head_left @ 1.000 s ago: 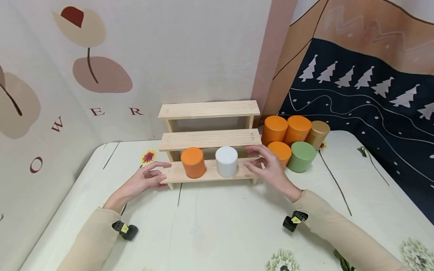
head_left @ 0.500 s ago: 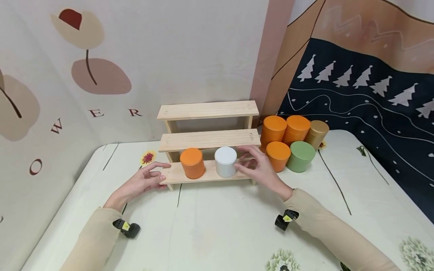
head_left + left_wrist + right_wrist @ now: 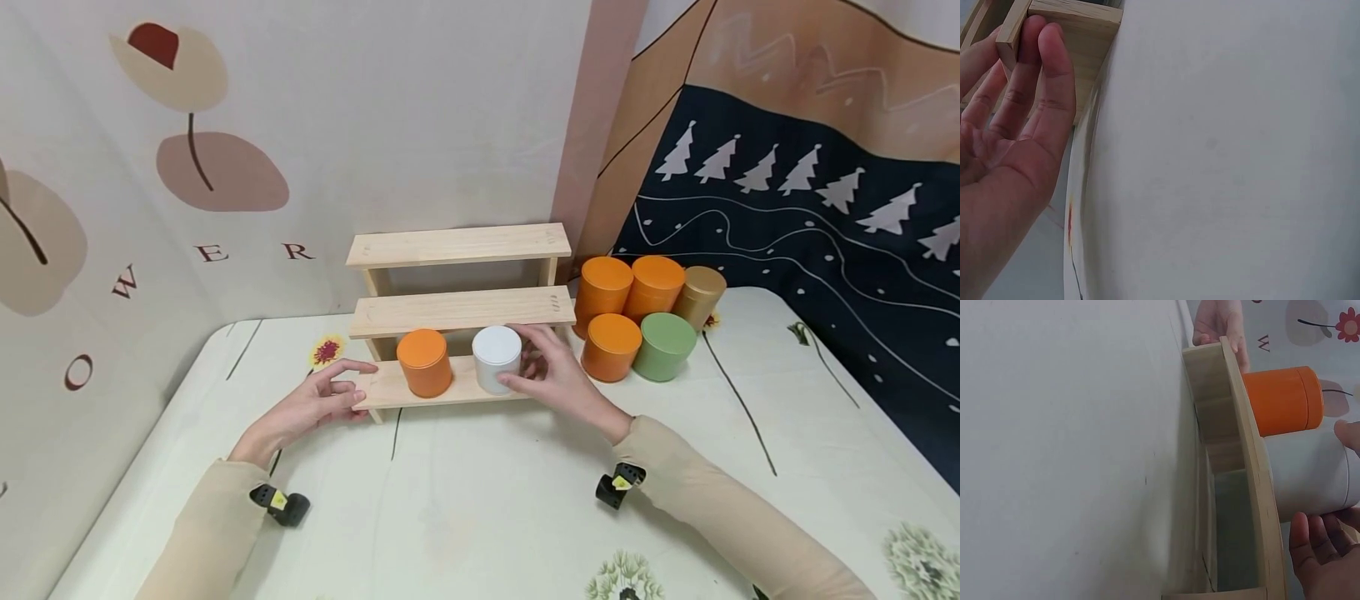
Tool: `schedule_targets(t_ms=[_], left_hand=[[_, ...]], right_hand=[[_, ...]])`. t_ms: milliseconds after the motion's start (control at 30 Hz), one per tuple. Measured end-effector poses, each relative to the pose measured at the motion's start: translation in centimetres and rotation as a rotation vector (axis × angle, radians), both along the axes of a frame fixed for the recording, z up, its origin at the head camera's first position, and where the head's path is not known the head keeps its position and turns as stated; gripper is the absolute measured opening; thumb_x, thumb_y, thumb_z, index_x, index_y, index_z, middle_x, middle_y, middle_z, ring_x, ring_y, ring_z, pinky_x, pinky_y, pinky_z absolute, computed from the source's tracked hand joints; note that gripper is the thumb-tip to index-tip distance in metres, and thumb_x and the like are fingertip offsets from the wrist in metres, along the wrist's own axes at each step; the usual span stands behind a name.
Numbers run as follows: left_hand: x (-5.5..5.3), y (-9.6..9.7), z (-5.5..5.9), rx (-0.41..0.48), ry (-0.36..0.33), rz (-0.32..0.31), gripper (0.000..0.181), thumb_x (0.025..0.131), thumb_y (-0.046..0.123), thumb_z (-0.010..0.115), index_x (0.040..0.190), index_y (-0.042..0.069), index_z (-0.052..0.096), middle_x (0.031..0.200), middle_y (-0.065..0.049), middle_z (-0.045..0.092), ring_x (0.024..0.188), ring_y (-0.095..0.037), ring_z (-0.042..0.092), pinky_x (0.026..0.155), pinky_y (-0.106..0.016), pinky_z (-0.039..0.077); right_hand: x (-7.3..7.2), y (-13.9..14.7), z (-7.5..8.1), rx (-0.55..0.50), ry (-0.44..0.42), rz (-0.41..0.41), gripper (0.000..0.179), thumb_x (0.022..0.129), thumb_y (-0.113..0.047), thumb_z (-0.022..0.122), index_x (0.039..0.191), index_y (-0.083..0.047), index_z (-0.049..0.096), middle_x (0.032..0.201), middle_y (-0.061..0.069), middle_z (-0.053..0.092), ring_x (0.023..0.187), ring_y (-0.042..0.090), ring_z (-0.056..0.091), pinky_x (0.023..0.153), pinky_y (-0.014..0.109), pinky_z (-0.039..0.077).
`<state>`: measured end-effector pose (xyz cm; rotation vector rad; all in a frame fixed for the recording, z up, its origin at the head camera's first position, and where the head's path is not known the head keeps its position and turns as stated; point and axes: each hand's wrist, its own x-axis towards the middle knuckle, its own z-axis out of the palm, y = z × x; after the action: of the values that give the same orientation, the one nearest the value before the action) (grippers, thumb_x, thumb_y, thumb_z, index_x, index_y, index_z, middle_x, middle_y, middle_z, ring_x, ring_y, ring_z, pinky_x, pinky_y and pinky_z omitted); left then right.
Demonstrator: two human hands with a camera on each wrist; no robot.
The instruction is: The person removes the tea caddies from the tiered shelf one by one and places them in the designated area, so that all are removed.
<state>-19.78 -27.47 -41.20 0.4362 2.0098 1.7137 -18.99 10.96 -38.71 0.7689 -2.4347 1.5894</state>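
A three-step wooden shelf (image 3: 461,310) stands against the back wall. On its lowest step sit an orange canister (image 3: 425,367) and, to the right of it, a white canister (image 3: 493,360), both upright and lidded. My left hand (image 3: 318,402) grips the left end of that step; in the left wrist view its fingers (image 3: 1054,59) lie against the underside of the board. My right hand (image 3: 562,379) holds the white canister from the right, thumb at the front. The right wrist view has the white canister (image 3: 1307,472) between thumb and fingers, its base at the board.
To the right of the shelf stands a group of canisters: several orange ones (image 3: 612,350), a green one (image 3: 664,348) and a gold one (image 3: 701,296). A white flowered cloth (image 3: 465,500) covers the table. Printed cloth (image 3: 450,108) hangs behind.
My right hand has moved left from the right end of the lowest step and taken hold of the white canister. The left hand stays on the shelf's end.
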Motion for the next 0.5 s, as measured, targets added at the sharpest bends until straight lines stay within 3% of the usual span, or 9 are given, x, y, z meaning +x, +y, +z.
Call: schedule_targets(t_ms=[300, 500], left_hand=[[-0.06, -0.08, 0.00, -0.012, 0.008, -0.012, 0.040, 0.097, 0.007, 0.058, 0.134, 0.009, 0.046, 0.108, -0.019, 0.062, 0.089, -0.025, 0.066, 0.084, -0.036, 0.054], [-0.05, -0.12, 0.06, -0.014, 0.008, -0.019, 0.039, 0.098, 0.007, 0.057, 0.134, 0.011, 0.046, 0.105, -0.018, 0.064, 0.087, -0.024, 0.065, 0.082, -0.034, 0.054]], right_hand=[[0.01, -0.36, -0.19, -0.013, -0.010, 0.000, 0.062, 0.081, -0.010, 0.080, 0.135, -0.004, 0.053, 0.116, 0.011, 0.051, 0.086, 0.026, 0.053, 0.071, 0.035, 0.050], [-0.03, -0.34, -0.44, -0.016, 0.015, -0.004, 0.061, 0.081, -0.010, 0.079, 0.135, -0.006, 0.053, 0.118, 0.010, 0.052, 0.085, 0.023, 0.053, 0.070, 0.030, 0.049]])
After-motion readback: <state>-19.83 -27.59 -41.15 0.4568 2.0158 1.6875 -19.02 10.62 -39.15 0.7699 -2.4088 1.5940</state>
